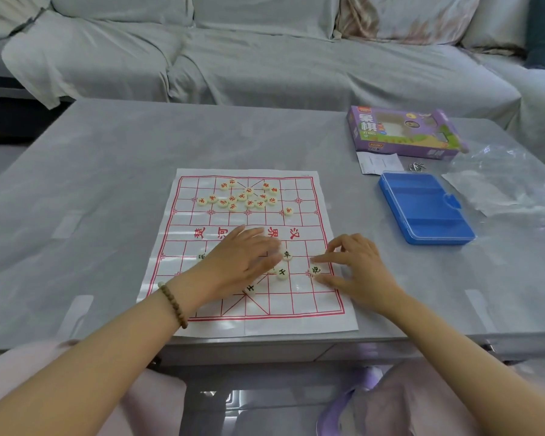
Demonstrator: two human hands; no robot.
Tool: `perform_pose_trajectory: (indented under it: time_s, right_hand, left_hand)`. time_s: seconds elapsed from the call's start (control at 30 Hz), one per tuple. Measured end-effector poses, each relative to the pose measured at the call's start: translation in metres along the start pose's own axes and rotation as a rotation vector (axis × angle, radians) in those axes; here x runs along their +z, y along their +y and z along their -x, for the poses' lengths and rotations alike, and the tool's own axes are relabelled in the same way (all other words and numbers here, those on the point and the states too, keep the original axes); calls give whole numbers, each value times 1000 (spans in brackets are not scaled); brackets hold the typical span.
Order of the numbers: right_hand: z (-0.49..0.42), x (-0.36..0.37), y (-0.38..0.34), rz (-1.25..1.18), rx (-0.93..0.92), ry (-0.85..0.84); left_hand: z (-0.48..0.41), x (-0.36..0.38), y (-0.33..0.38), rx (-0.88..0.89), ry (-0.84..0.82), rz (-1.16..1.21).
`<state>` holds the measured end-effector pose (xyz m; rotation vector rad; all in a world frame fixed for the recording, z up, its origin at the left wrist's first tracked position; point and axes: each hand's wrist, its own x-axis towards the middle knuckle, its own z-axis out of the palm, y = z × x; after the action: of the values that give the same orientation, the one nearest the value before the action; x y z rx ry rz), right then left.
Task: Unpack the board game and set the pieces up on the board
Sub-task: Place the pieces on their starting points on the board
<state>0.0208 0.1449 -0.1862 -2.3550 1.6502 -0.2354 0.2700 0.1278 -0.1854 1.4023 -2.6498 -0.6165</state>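
Arranging has barely begun: on the red-gridded white paper board [296,305], your left hand [243,256] lies flat over cream black-lettered discs [282,273], your right hand [356,269] pinches another disc [315,270]; cream red-lettered discs [243,196] lie heaped beyond.

Home living room: covered sofa [265,58].

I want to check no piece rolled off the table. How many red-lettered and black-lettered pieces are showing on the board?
Red pieces: 16
Black pieces: 5 clearly in view; the left hand may cover more
Total: 21 showing
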Motion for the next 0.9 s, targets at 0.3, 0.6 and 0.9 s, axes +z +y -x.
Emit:
perform_pose_trajectory:
  time_s: [0.3,0.6,0.9]
  right_hand:
    - [-2,6,-5,-134,55,34]
    - [-3,4,-12,-118,80,9]
    - [-15,-17,-34,-262,32,147]
  left_hand:
    - [-2,-2,-1,-43,-39,-18]
    - [-1,0,-4,-39,-41,-3]
    - [37,-62,-51,-288,264,257]
